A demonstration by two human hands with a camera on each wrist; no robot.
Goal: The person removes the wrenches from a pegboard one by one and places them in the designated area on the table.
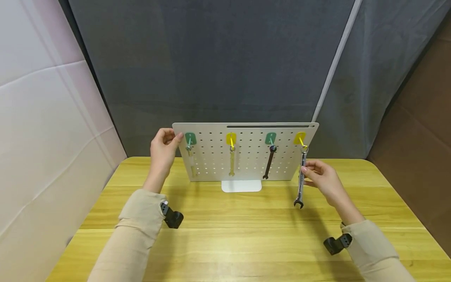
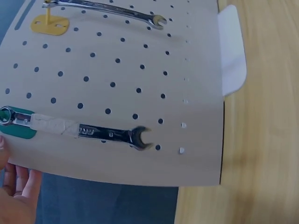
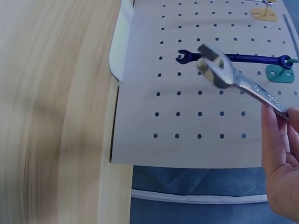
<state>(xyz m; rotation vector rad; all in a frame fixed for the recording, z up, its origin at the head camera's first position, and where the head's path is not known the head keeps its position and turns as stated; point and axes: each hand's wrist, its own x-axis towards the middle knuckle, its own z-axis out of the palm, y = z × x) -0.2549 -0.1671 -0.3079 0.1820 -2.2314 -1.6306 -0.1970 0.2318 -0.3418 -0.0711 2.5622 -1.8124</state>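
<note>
A white pegboard [image 1: 248, 170] stands upright on the table. Its upper left edge is pinched between thumb and fingers of my left hand [image 1: 163, 148]. My right hand [image 1: 323, 181] holds a silver combination wrench [image 1: 301, 178] by its shaft, open end down. That wrench's ring end is at the tip of the right yellow hook [image 1: 299, 138], overlapping it in the head view. In the right wrist view, the wrench's open jaw tilts out from the board. Near my left hand, a wrench with a pale wrapped middle [image 2: 55, 125] hangs on a green hook [image 1: 190, 138].
A silver wrench [image 1: 232, 162] hangs from the middle yellow hook [image 1: 230, 138]. Beside it a dark wrench [image 1: 269, 162] hangs from another green hook [image 1: 270, 138]. The board's white foot plate [image 1: 241, 186] lies on the wooden table [image 1: 239, 235]. Grey fabric [image 1: 225, 70] rises behind.
</note>
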